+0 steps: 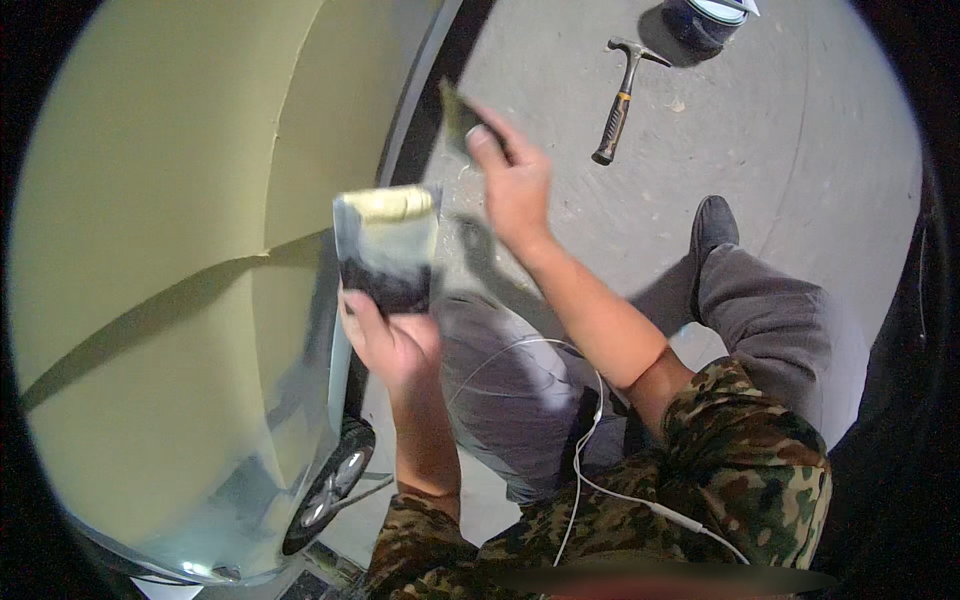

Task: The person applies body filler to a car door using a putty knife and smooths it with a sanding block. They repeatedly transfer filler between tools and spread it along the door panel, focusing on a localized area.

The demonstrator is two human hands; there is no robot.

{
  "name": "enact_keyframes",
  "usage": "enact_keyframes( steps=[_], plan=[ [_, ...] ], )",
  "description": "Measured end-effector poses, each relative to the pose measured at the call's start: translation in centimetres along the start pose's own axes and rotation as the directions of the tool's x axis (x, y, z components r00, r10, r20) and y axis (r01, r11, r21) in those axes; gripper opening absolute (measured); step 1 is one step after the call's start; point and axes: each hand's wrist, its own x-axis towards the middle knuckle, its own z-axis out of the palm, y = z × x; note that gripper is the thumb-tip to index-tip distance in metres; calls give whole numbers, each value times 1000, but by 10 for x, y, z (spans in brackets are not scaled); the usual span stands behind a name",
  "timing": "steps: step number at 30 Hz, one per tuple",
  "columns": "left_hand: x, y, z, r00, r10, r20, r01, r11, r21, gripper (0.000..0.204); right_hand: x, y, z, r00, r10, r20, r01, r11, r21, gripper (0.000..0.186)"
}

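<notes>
My left hand [388, 340] grips a dark, flat spreader board [385, 260], smeared pale grey, with a thick band of cream-yellow paste [390, 203] along its far edge. My right hand [510, 180], slightly blurred, grips a smaller, dark, thin scraper [455, 117], tilted and raised above and right of the board, apart from it. Just left of both hands stands a car body [150, 180] coated in pale yellow-beige with creased panel lines and grey patches lower down.
A hammer [620, 120] with a black and orange handle lies on the grey concrete floor [800, 170], near a dark tub [700, 25]. A car wheel [335, 475] shows at lower left. My legs and shoe [715, 230] are at the right. A white earphone cord [650, 507] hangs over me.
</notes>
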Motion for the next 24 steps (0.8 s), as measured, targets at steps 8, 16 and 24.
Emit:
enact_keyframes(
  steps=[8,16,24],
  plan=[
    [39,-24,46,992,43,-120,-10,964,265,51,-15,-61,-18,913,-397,91,407,890,-206,34],
    [45,-22,61,996,63,-65,-32,918,395,49,-28,-35,-7,856,-445,263,504,833,-230,39],
    [21,35,0,928,251,-277,-139,920,367,45,3,-7,11,946,-295,135,312,941,-129,33]
  ],
)
